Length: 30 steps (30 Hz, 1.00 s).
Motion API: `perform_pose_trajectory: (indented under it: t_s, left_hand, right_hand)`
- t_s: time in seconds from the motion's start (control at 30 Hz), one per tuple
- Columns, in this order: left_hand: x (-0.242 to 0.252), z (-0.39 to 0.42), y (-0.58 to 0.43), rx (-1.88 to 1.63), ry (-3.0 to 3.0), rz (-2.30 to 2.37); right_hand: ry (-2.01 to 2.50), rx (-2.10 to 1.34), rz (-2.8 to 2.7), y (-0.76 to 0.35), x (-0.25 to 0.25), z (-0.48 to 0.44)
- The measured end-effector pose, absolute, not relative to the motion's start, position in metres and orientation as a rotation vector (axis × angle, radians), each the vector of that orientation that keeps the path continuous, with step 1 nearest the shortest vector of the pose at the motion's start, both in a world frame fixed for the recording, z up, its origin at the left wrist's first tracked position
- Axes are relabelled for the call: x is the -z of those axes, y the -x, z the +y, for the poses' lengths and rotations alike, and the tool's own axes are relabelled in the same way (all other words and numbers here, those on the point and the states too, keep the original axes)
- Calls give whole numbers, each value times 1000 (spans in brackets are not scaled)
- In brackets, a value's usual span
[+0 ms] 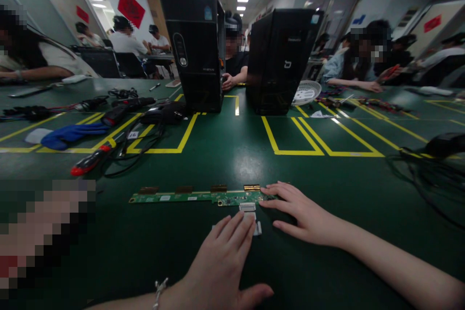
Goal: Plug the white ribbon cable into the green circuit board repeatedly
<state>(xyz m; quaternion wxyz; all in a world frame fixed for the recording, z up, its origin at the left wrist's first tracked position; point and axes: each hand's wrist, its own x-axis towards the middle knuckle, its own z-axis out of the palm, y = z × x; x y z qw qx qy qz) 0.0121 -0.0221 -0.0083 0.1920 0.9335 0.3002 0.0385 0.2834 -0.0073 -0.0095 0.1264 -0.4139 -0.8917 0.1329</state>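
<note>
A long, narrow green circuit board (196, 197) lies flat on the table, with copper-coloured tabs along its far edge. My right hand (301, 213) rests on the board's right end, fingers stretched out, covering part of it. A pale flat ribbon cable (248, 209) comes off the board's near edge. Over that cable lies my left hand (225, 252), its fingers extended side by side and the thumb apart; the fingertips touch the cable. Part of the cable is hidden under the left hand, and a whitish end shows just to its right.
Two black computer towers (198, 53) stand across the green table (240, 169), which has yellow tape outlines. A red-and-black screwdriver (90, 160), blue glove (74, 134) and cables lie left. A white basket (307, 93) and black cables (421, 155) are right. Other people sit around.
</note>
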Motion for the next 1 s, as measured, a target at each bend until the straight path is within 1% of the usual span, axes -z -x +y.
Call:
perform_pose_trajectory:
  t_s: [0.33, 0.63, 1.0]
  left_hand:
    - [4, -21, -16, -69, -2607, 863]
    - [0, -20, -14, 59, -2572, 844]
    - [1, -13, -11, -12, -2594, 771]
  right_hand:
    - [1208, -400, -2615, -284, 11, -6]
    - [1194, -424, -2586, -284, 10, -6]
    - [1221, -485, -2573, -285, 10, -6]
